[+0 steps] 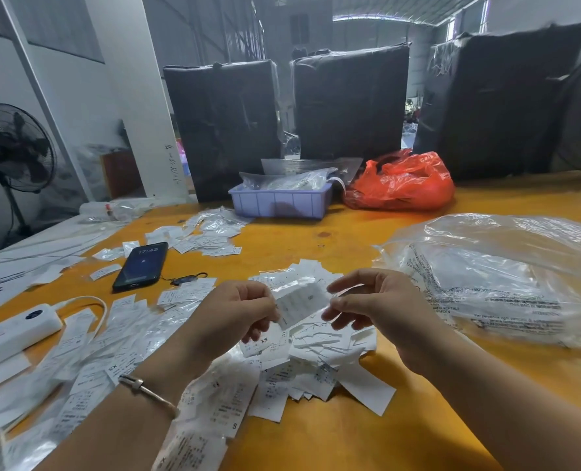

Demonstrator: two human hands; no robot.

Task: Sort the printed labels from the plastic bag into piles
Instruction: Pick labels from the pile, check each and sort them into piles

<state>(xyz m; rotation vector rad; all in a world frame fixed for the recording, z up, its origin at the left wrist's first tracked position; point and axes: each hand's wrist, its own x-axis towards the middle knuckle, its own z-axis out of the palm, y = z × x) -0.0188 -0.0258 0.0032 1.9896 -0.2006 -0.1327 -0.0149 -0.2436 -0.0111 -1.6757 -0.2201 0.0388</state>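
left hand point(238, 309) + right hand point(370, 305) pinch 1 small clear-sleeved white label point(301, 302) | several piles started (loose heap point(309, 351) near orange table's point(401, 447) front edge unsorted)

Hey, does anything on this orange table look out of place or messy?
Yes. White printed labels lie scattered loosely, not piled, partly burying the white power strip. A black smartphone lies among them. Both hands hold a small clear packet.

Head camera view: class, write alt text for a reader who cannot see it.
Two hands, left hand and right hand, hold a small bundle of labels above a heap of printed labels on an orange table. A clear plastic bag lies to the right, a phone to the left.
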